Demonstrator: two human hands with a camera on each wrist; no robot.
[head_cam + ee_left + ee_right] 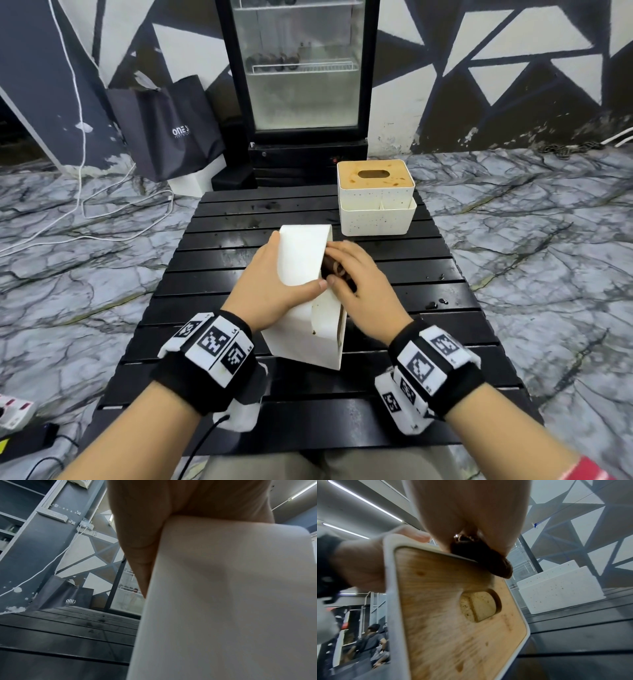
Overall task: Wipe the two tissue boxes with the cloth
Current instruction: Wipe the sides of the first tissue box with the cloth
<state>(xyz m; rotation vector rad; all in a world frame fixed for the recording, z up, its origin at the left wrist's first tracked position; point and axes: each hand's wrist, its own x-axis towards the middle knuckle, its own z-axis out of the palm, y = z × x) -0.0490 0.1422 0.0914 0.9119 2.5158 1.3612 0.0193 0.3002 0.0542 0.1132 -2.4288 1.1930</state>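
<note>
A white tissue box (301, 260) stands tipped on its side at the middle of the black slatted table (411, 274), its wooden lid (447, 608) facing right. My left hand (274, 284) grips the box from the left, thumb curled over its upper edge. My right hand (356, 274) holds a dark brown cloth (334, 269) pressed against the top of the lid; in the right wrist view the cloth (486, 559) sits on the lid's upper rim. The second tissue box (375, 192), white with brown specks and a stained wooden lid, stands upright at the back right.
A glass-door fridge (298, 78) stands behind the table, a dark paper bag (168, 126) to its left. White cables (82, 192) trail over the marble floor. Dark drops (436, 303) lie on the table to the right of my right hand.
</note>
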